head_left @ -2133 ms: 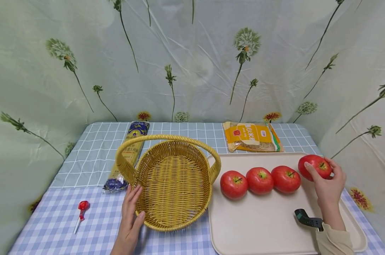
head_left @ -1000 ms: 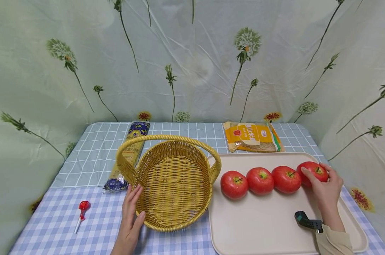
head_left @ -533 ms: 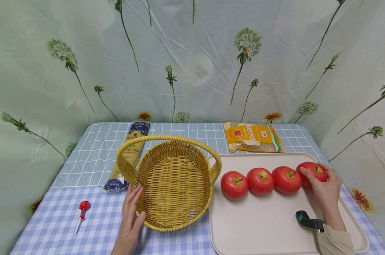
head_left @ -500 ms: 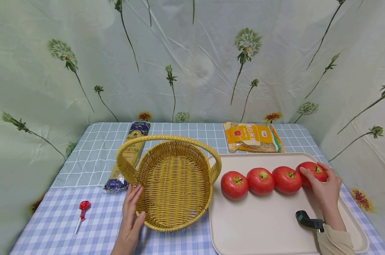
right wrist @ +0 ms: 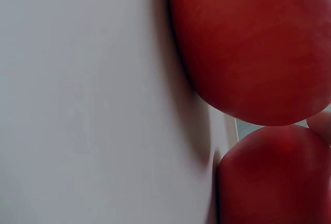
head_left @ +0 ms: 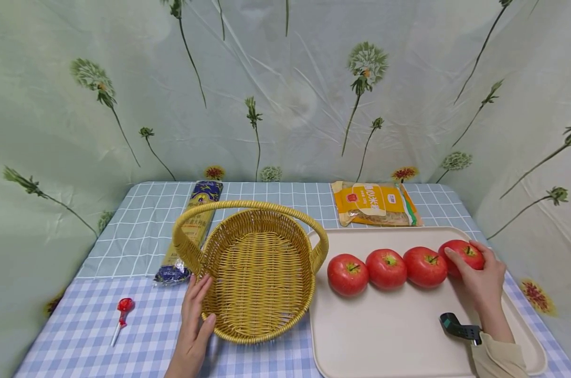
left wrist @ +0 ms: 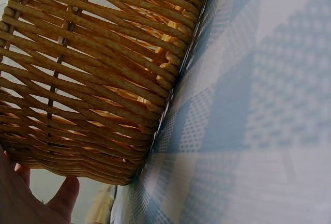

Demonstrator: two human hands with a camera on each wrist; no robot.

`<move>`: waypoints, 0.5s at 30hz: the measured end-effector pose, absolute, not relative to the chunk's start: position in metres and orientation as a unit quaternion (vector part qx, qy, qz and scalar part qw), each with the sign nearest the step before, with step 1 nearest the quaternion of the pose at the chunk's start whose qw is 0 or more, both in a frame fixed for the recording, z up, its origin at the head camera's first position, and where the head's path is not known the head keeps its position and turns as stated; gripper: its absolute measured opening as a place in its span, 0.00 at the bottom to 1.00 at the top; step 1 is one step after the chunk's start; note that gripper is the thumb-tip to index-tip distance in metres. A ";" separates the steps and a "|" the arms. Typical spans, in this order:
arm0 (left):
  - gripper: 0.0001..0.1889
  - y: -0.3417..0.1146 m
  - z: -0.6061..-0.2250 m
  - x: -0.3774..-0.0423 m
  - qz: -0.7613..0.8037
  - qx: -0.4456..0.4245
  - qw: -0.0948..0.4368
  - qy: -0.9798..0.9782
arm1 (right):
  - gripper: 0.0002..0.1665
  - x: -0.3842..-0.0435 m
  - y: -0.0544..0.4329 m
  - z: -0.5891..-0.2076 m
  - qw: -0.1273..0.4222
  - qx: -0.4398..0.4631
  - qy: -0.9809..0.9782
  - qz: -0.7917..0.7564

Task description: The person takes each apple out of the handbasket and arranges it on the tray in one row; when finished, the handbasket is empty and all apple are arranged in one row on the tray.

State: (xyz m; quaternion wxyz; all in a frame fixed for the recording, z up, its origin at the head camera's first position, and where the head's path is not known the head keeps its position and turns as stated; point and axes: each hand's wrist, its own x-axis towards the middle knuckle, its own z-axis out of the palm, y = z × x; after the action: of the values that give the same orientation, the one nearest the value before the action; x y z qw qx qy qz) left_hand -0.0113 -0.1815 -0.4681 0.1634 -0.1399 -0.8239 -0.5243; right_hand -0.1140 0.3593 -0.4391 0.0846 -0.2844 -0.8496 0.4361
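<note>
My right hand (head_left: 485, 278) holds a red apple (head_left: 465, 254) at the right end of a row of apples on a beige tray (head_left: 394, 336). Thumb and fingers lie on opposite sides of it. Directly left sit three more: a near apple (head_left: 424, 266), a middle apple (head_left: 386, 269) and an end apple (head_left: 347, 274). In the right wrist view two apples (right wrist: 258, 43) fill the right side, a fingertip (right wrist: 321, 124) showing between them. My left hand (head_left: 192, 325) rests against the left side of a woven basket (head_left: 257, 283), fingers nearly straight. Its woven wall (left wrist: 93, 79) fills the left wrist view.
A spaghetti packet (head_left: 196, 226) lies behind the basket's left side, partly hidden by its handle (head_left: 250, 203). An orange food bag (head_left: 375, 203) lies behind the tray. On the checked cloth (head_left: 77, 325) at left is a red lollipop (head_left: 124, 305). Curtains surround the table.
My right hand has moved the apple slightly left and down, up against its neighbour, and then stays nearly still. My left hand and the basket keep their place.
</note>
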 end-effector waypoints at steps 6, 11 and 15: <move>0.32 -0.182 -0.468 -0.011 -0.522 -0.139 0.165 -0.825 | 0.46 -0.113 0.359 -0.440 0.086 -0.278 -0.855 0.429; 0.32 -0.181 -0.468 -0.011 -0.523 -0.139 0.163 -0.825 | 0.46 -0.113 0.359 -0.439 0.083 -0.271 -0.858 0.428; 0.32 -0.182 -0.467 -0.011 -0.521 -0.138 0.164 -0.826 | 0.47 -0.114 0.358 -0.439 0.079 -0.267 -0.859 0.430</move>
State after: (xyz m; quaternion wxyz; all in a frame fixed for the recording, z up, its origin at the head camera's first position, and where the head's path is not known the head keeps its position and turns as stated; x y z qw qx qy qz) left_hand -0.0111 -0.1820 -0.4674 0.1644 -0.1381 -0.8262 -0.5209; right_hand -0.1139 0.3577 -0.4389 0.0795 -0.2673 -0.8589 0.4295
